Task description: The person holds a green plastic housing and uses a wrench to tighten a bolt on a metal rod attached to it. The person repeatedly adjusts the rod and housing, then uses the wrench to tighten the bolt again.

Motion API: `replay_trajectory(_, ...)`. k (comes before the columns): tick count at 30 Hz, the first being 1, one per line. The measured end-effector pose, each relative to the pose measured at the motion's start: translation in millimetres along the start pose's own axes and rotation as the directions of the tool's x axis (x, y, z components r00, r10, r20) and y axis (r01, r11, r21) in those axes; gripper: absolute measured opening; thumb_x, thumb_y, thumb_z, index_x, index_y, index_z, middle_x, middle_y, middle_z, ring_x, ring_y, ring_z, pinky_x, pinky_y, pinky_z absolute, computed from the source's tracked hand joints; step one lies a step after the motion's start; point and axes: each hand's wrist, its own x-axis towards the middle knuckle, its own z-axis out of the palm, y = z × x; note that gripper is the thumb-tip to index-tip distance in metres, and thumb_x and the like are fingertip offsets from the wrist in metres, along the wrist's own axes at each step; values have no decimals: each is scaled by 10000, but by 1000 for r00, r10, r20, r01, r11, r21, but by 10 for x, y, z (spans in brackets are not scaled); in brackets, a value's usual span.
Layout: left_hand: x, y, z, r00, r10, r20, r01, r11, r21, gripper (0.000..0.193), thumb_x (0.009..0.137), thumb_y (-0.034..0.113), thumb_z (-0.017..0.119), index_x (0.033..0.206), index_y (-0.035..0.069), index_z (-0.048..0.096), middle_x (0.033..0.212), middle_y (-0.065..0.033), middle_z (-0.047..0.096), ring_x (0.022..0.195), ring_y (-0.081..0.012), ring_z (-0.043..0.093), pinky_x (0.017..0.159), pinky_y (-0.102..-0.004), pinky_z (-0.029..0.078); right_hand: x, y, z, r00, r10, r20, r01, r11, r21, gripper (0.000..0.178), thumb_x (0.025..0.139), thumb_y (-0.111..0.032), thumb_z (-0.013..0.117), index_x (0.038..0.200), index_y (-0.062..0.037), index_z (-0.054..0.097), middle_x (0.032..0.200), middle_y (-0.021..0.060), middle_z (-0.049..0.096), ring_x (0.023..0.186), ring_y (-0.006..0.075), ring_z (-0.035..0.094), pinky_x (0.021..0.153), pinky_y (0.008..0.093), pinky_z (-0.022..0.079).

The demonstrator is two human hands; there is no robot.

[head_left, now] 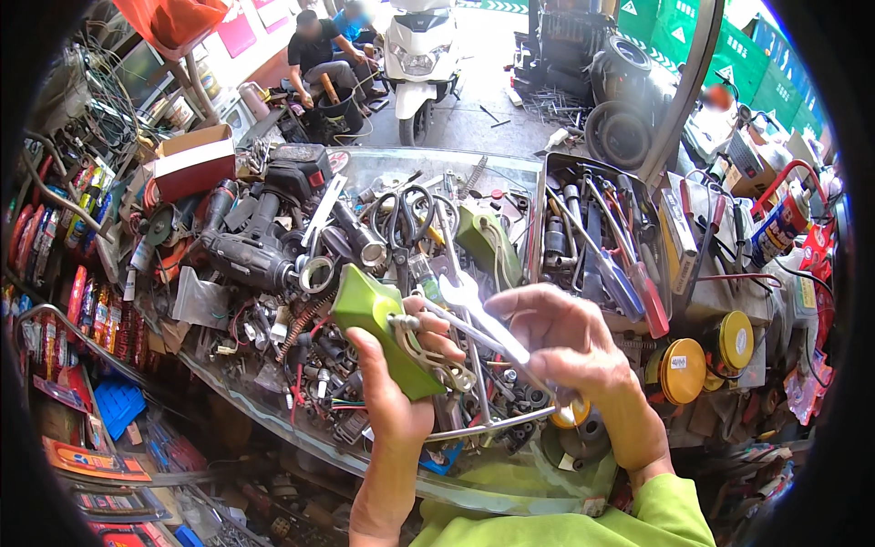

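Note:
My left hand [398, 387] is closed around a green wedge-shaped plastic piece [366, 305], which carries a bolt [401, 322] and a bent metal bracket. In my right hand [583, 351] is an open-end wrench [488, 319], its handle between thumb and fingers and its jaw pointing up and left. The wrench is just right of the green piece; fingers hide where its handle ends. A second green piece [488, 242] with a metal loop is behind the wrench. Beneath both hands runs a thin metal rod frame [492, 424]; whether it joins the green pieces I cannot tell.
A glass-topped counter [273, 410] carries piled fittings, black-handled scissors [403, 219], a power drill [251, 242] and a red box [193, 164]. At right stand a tool tray [592, 169] with screwdrivers and yellow round containers [682, 369]. Beyond are a white scooter [419, 59] and two people [319, 50].

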Motion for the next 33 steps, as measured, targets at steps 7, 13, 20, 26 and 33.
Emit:
replay_trajectory(7, -11, 9, 15, 1000, -18, 16, 20, 995, -100, 584, 947, 519, 505, 1221, 4, 494, 937, -121, 623, 731, -208, 635, 721, -346, 525, -61, 98, 142, 998, -41, 42, 42, 999, -8, 553, 870, -41, 659, 1367, 11, 422, 942, 68, 630, 790, 66, 569, 665, 200, 443)
replay_trajectory(13, 63, 64, -95, 951, -218, 217, 295, 847, -443, 717, 881, 596, 555, 1210, -37, 492, 906, -112, 526, 642, -190, 535, 639, -368, 453, 52, 112, -109, 735, -449, -508, 119, 823, -555, 385, 857, 6, 597, 1240, -2, 555, 812, -1, 599, 628, 10, 518, 542, 184, 432)
replay_trajectory(20, 59, 44, -117, 955, -179, 236, 269, 855, -442, 680, 841, 505, 629, 1208, -48, 485, 912, -137, 555, 664, -236, 584, 629, -369, 456, -2, 117, -550, 678, -659, -326, -404, 38, -914, 187, 812, -98, 621, 968, -1, 659, 837, 155, 674, 739, 296, 658, 675, 394, 502)
replay_trajectory(26, 57, 79, -89, 959, -217, 185, 275, 874, -401, 621, 803, 424, 651, 1180, -48, 505, 897, -133, 567, 654, -228, 583, 647, -363, 463, 51, 127, -208, 632, -749, -198, -407, -104, -908, 152, 814, -120, 694, 929, -26, 658, 918, 127, 626, 771, 315, 636, 673, 403, 495)
replay_trajectory(33, 36, 54, -54, 948, -278, 154, 310, 914, -262, 637, 826, 476, 630, 1186, -32, 491, 892, -115, 566, 671, -205, 549, 643, -356, 422, 85, 505, 61, 964, -259, -62, -83, -72, -994, 230, 831, -157, 649, 1025, -38, 615, 890, 130, 616, 846, 311, 626, 694, 411, 498)
